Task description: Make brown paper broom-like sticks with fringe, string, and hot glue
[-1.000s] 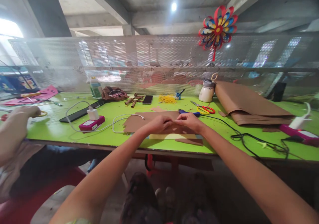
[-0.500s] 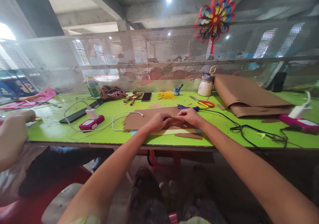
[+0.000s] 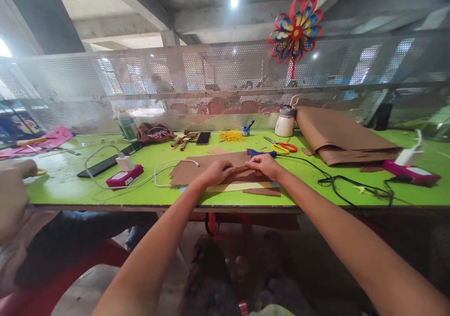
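My left hand [image 3: 218,171] and my right hand [image 3: 264,166] meet over a sheet of brown paper [image 3: 188,171] on the green table. Between their fingertips they pinch a narrow piece of brown paper [image 3: 241,169]; whether it is folded or rolled I cannot make out. Fingers of both hands are closed. Under the sheet's near edge lie a pale yellow strip [image 3: 230,186] and a narrow brown scrap [image 3: 262,191]. Just beyond my right hand is a dark blue tool [image 3: 260,154], its shape partly hidden.
Scissors [image 3: 281,146] lie beyond my right hand. Stacked brown paper [image 3: 346,133] and a white jug [image 3: 284,121] stand right of them. A black cord [image 3: 326,174] runs rightward; a white cable [image 3: 156,175] and magenta socket block [image 3: 124,177] are left. A co-worker's hand [image 3: 16,180] is far left.
The whole view has shifted slightly. My hands have drawn a little apart, with more of the brown piece showing between them. The co-worker's arm sits further towards the left edge.
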`<state>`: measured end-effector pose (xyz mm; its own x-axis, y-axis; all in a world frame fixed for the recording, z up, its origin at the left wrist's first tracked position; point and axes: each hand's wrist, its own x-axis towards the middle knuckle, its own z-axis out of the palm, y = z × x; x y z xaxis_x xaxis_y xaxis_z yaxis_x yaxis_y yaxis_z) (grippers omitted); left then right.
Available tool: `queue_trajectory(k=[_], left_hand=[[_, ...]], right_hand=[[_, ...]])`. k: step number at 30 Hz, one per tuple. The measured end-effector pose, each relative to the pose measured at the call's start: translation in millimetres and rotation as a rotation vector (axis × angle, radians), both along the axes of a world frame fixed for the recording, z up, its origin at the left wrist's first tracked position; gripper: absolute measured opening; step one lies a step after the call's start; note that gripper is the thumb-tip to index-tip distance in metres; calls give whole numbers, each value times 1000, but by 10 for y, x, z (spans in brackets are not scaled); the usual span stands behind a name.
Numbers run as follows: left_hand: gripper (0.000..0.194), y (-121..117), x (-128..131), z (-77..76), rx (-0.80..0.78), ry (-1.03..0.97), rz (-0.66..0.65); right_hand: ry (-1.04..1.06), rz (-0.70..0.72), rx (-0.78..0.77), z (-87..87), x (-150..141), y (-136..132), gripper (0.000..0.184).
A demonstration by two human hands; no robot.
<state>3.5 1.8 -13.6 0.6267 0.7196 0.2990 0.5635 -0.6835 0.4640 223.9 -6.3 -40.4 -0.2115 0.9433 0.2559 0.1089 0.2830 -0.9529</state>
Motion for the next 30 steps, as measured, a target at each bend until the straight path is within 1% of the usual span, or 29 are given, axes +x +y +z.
queue_trajectory(k=[4,8,10,13,15,17,19,22,25,27,30], left_hand=[[39,20,-21,-16,-36,-48,28],[45,-37,-76,31,-118,-97,-15],[44,-89,-93,67,-237,-181,-78],[42,-154,-96,94,-483,-353,-199],[41,-178,-91,87,-607,-420,-266],[41,-190,-84,69,-683,-453,-304],[41,-198,-76,55,-741,-446,-325],[43,-212,-55,53,-872,-432,-408],[39,-230,-23,52,-983,-476,-514],[39,-241,-5,30,-1030,-480,-562],[51,-234,-2,-26,-1112,-427,-588]], right_hand=[[76,27,-51,7,14,-7,40],[181,25,-62,36,82,21,44],[209,39,-62,54,97,16,44],[183,132,-84,89,55,-67,39],[150,229,-97,119,2,-149,46],[143,322,-73,149,-41,-214,52],[158,400,-17,180,-60,-246,53],[167,507,60,240,-53,-261,43],[113,593,119,330,-60,-310,29],[99,585,179,394,-91,-367,21],[110,525,244,464,-151,-429,14]])
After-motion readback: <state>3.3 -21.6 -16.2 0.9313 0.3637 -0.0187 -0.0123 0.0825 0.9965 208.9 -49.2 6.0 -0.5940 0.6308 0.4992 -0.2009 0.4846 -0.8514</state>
